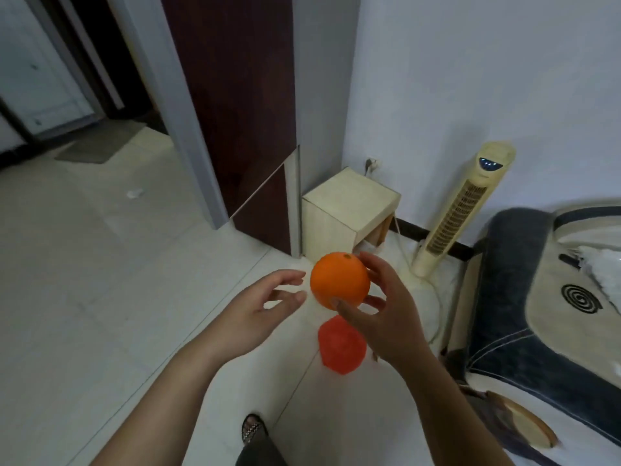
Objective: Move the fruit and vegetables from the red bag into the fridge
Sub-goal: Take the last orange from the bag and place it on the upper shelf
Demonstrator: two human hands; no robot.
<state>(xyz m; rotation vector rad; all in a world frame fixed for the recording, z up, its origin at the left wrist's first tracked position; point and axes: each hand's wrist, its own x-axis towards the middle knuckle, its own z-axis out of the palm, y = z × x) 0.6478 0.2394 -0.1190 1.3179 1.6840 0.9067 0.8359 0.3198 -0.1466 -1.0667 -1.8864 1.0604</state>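
Observation:
My right hand (383, 314) grips an orange (339, 279) in the air, thumb under it and fingers curled round its right side. My left hand (258, 307) hovers just left of the orange with its fingers relaxed and apart, not touching the fruit. Below the hands a red bag (341, 348) lies on the white tiled floor. A tall dark red fridge (235, 112) with closed doors stands ahead, at the upper middle.
A pale wooden box (346, 210) sits beside the fridge against the wall. A cream tower fan (460, 210) stands to its right, its cord trailing on the floor. A sofa (537, 297) with a blue-and-cream cover fills the right side. My sandalled foot (253, 428) shows below.

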